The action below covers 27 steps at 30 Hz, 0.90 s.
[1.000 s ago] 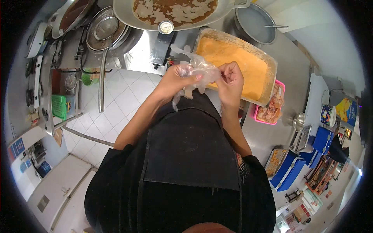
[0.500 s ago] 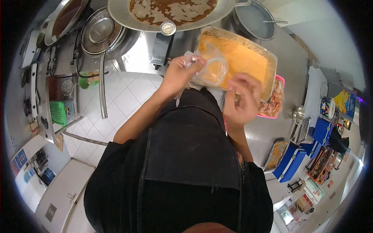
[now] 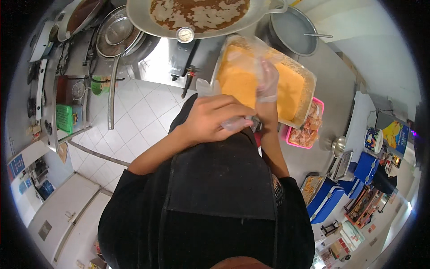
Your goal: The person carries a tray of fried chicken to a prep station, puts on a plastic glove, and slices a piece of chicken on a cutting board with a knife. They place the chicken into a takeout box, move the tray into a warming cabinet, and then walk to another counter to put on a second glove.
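A loose, clear plastic glove (image 3: 267, 97) covers my right hand (image 3: 268, 78), which is over the tray with its fingers stretched out and slightly blurred. Its baggy fingertips stick out past my own. My left hand (image 3: 217, 115) is bare and closed in front of my apron, gripping a second clear plastic glove (image 3: 234, 124). Part of that film also sticks up behind the knuckles. Below my right hand lies a rectangular metal tray (image 3: 309, 101) of orange-yellow powder (image 3: 235, 83). A pink basket (image 3: 290, 140) of raw meat pieces (image 3: 309, 127) sits beside the tray's right end.
A wide pan (image 3: 139, 20) of brown oil with a dial thermometer (image 3: 185, 34) stands at the far side. Right of it is a metal bowl (image 3: 293, 31) of cloudy liquid. At left rest strainers (image 3: 117, 33). A small metal bowl (image 3: 338, 145) and blue boxes (image 3: 327, 201) are at right.
My right hand has gone up over the tray and now wears the clear glove. My left hand has come down and nearer my apron, with plastic film in its fingers.
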Each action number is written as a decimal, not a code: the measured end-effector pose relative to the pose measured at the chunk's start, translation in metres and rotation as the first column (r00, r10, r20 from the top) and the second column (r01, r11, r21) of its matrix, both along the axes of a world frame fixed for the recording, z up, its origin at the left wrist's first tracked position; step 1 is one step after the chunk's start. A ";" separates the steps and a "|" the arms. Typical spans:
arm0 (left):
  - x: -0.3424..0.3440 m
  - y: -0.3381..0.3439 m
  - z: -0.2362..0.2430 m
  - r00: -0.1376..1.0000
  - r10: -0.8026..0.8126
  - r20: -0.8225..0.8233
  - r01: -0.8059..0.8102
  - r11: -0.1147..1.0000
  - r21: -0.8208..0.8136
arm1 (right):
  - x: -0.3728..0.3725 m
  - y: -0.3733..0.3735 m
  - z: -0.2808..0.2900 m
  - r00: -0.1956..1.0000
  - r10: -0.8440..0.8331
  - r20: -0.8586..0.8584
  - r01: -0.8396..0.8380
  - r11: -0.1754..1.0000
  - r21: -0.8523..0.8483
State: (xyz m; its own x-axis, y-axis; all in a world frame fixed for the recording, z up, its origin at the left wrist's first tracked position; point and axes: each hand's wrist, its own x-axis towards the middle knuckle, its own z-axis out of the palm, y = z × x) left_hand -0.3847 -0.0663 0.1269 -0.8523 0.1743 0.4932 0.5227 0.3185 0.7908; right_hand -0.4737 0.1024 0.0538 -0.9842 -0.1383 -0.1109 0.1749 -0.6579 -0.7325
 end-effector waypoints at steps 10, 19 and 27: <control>-0.035 0.066 -0.048 0.992 0.105 0.074 -0.081 0.958 -0.276 | 0.015 0.044 -0.002 0.970 -0.009 0.244 0.075 0.962 -0.261; -0.044 0.105 -0.051 0.975 0.145 0.171 -0.087 0.946 -0.312 | 0.018 0.070 -0.007 0.994 -0.004 0.107 0.011 0.998 -0.067; -0.038 0.121 -0.070 0.983 0.038 0.180 0.024 0.944 -0.330 | 0.035 0.081 -0.014 0.970 -0.112 0.216 0.129 0.989 -0.069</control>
